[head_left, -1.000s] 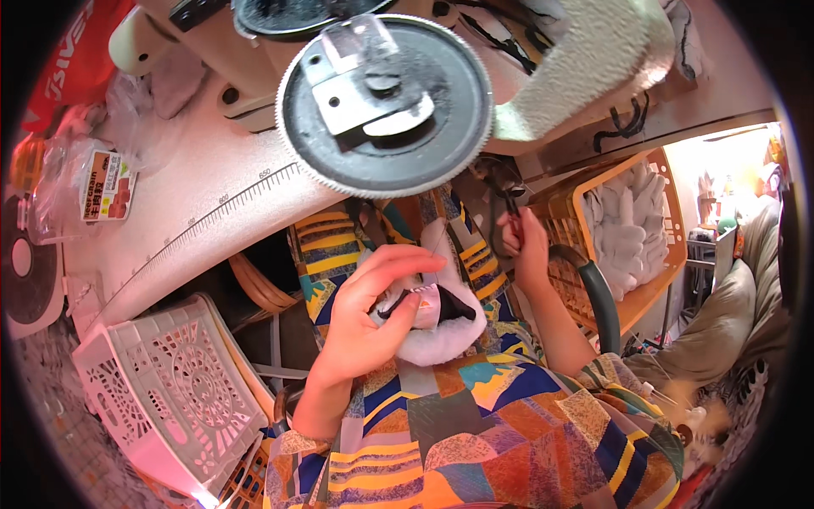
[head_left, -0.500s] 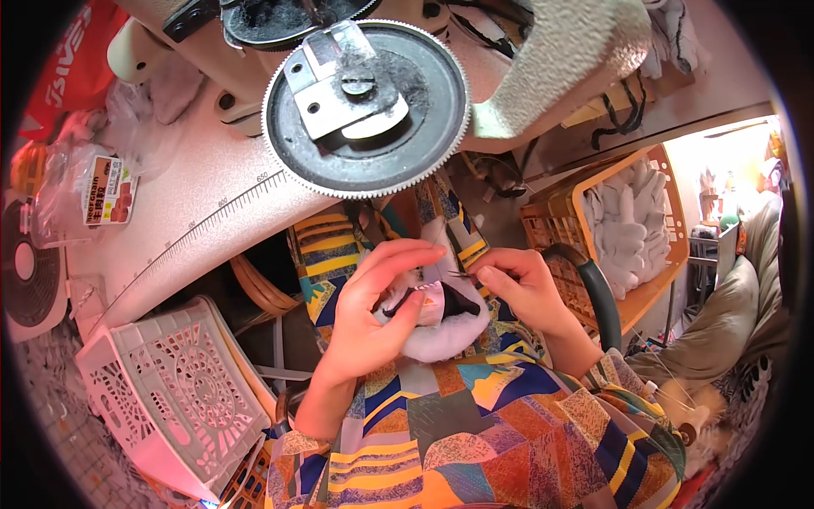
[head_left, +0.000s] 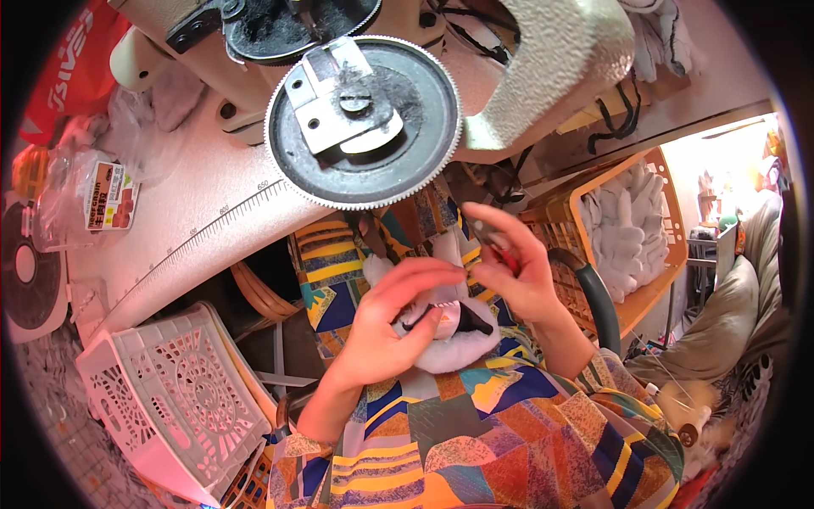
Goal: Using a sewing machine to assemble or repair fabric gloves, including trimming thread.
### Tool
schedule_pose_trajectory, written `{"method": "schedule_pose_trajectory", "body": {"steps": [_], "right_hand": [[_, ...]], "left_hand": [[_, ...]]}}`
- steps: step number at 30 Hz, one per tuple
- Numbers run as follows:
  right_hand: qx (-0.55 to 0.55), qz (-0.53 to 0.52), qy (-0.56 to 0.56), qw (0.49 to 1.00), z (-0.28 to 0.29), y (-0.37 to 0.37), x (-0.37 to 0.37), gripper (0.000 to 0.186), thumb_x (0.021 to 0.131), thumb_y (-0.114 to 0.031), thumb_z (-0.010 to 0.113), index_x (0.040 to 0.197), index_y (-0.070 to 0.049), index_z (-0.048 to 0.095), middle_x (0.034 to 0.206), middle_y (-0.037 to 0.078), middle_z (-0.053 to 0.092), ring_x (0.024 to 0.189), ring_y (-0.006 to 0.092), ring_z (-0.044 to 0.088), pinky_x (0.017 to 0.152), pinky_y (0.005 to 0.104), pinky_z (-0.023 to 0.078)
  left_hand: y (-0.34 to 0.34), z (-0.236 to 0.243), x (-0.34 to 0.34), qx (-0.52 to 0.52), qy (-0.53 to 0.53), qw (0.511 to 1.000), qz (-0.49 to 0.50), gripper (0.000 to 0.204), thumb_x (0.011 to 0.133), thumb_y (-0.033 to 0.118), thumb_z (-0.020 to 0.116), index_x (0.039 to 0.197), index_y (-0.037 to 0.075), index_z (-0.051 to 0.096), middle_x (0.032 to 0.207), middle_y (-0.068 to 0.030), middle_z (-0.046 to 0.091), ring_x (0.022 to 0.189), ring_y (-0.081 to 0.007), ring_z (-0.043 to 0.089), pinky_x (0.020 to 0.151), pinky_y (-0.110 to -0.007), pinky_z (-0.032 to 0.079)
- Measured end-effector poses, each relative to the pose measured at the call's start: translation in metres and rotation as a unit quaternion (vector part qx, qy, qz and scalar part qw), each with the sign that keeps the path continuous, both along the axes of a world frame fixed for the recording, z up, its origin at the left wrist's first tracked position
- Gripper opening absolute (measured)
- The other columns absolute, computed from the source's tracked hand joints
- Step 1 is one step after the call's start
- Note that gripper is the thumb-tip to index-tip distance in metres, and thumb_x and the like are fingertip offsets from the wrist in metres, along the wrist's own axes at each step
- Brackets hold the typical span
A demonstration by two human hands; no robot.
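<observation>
In my lap lies a white fluffy glove-like piece (head_left: 465,349) with a dark lining at its opening. A small pale label (head_left: 445,320) with a striped edge sits at that opening. My left hand (head_left: 392,318) is closed on the piece beside the label, with fingers arched over the top and the thumb at the label. To the right and just above the piece, my right hand (head_left: 521,270) is closed around a small tool with red and metal parts, which looks like thread snips (head_left: 502,253). The fingers hide most of the tool. Its metal end is apart from the label.
A machine with a toothed black disc (head_left: 415,174) overhangs my lap from a pale table (head_left: 195,182) with a ruler edge. A white crate (head_left: 199,390) stands at left. On the right, an orange basket (head_left: 585,212) holds several white fluffy pieces, near a black curved bar (head_left: 598,297).
My right hand has lifted up and away from the opening, turning so the red part of the tool shows. My left hand and the white piece have shifted slightly right and nearer to me.
</observation>
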State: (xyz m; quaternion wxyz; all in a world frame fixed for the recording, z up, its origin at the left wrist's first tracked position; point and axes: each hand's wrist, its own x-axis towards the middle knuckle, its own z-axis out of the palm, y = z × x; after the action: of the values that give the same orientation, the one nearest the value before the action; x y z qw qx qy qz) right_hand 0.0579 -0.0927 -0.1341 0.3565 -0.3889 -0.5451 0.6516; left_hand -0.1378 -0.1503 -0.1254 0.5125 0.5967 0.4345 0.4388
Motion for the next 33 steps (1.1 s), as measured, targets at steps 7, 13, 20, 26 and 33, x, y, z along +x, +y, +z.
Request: {"method": "schedule_pose_trajectory", "body": {"steps": [7,13,20,26,33], "right_hand": [[0.056,-0.053,-0.138,0.987,-0.034,0.022,0.020,0.008,0.082,-0.004,0.066,0.086,0.001,0.061,0.070,-0.005,0.054,0.062,0.0000,0.040,0.054,0.0177,0.034],[0.058,-0.173,-0.187,0.965,-0.072,0.028,0.033,0.009,0.086,-0.010,0.064,0.086,-0.001,0.063,0.067,-0.007,0.051,0.059,0.0000,0.039,0.052,0.0202,0.032],[-0.201,-0.025,0.087,0.975,-0.033,0.007,0.004,0.010,0.087,-0.011,0.063,0.089,-0.001,0.063,0.064,-0.009,0.046,0.053,0.0002,0.034,0.048,0.0178,0.024],[-0.192,-0.169,0.127,0.958,-0.072,0.027,0.016,0.010,0.088,-0.013,0.065,0.083,-0.006,0.061,0.062,-0.008,0.045,0.052,0.0014,0.035,0.047,0.0213,0.024],[-0.322,-0.346,0.153,0.868,-0.227,0.050,0.085,0.012,0.090,-0.013,0.061,0.098,-0.005,0.062,0.076,-0.003,0.058,0.061,0.0072,0.047,0.056,0.0236,0.036]], "left_hand": [[-0.005,0.003,0.002,-0.052,-0.011,0.998,0.034,0.035,0.074,-0.006,0.055,0.109,-0.002,0.061,0.115,-0.0115,0.056,0.107,-0.0192,0.054,0.090,-0.028,0.042],[-0.006,0.002,0.003,-0.056,-0.007,0.998,0.035,0.036,0.074,-0.006,0.055,0.109,-0.001,0.062,0.115,-0.0104,0.055,0.105,-0.0170,0.054,0.087,-0.026,0.042],[-0.003,-0.001,0.009,-0.049,0.004,0.999,0.008,0.035,0.075,-0.004,0.057,0.109,0.001,0.062,0.115,-0.0096,0.056,0.103,-0.0157,0.055,0.086,-0.026,0.043],[-0.009,-0.008,0.005,-0.050,-0.018,0.998,0.022,0.032,0.073,-0.009,0.056,0.104,-0.001,0.061,0.114,-0.0119,0.056,0.105,-0.0181,0.055,0.089,-0.028,0.043],[-0.013,-0.007,0.003,-0.081,-0.045,0.995,0.040,0.029,0.073,-0.012,0.055,0.100,-0.002,0.059,0.114,-0.0135,0.054,0.105,-0.0185,0.055,0.090,-0.030,0.043]]}}
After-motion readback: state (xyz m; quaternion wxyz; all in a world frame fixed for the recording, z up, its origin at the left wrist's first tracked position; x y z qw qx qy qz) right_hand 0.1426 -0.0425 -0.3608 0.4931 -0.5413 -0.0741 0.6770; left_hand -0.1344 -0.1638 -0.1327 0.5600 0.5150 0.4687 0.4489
